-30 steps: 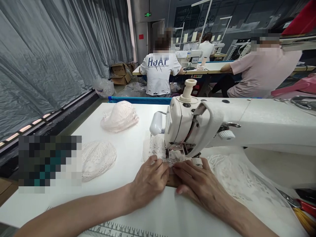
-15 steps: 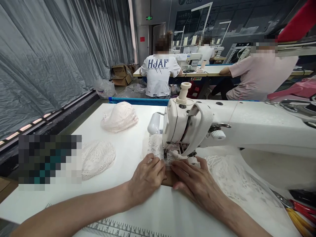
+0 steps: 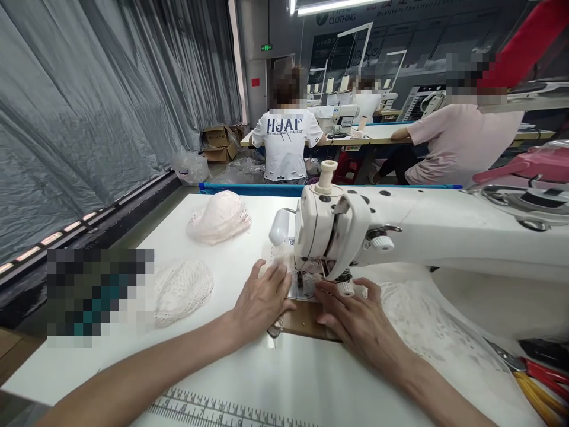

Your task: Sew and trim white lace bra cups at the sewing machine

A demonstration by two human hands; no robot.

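Observation:
My left hand (image 3: 263,299) lies over a strip of white lace (image 3: 279,252) just left of the presser foot (image 3: 300,280). Lace shows beyond the fingers and below the thumb, so the hand seems to grip it; the fingers are slightly blurred. To the right of the needle area rests my right hand (image 3: 355,311), fingers stretched and low on the machine bed, fingertips partly hidden under the sewing machine head (image 3: 317,228). Between both hands the metal needle plate and a brown bed plate (image 3: 306,320) are bare.
Two pale lace cups, one farther (image 3: 220,216) and one nearer (image 3: 184,292), lie on the left of the white table (image 3: 213,362). More white lace (image 3: 422,314) spreads at right, near yellow-and-red-handled tools (image 3: 536,385). A ruler scale (image 3: 213,409) runs along the front. People sit at machines beyond.
My left hand has shifted slightly left with the lace, away from the presser foot, its fingers straighter. My right hand has moved slightly right. The needle plate is now uncovered.

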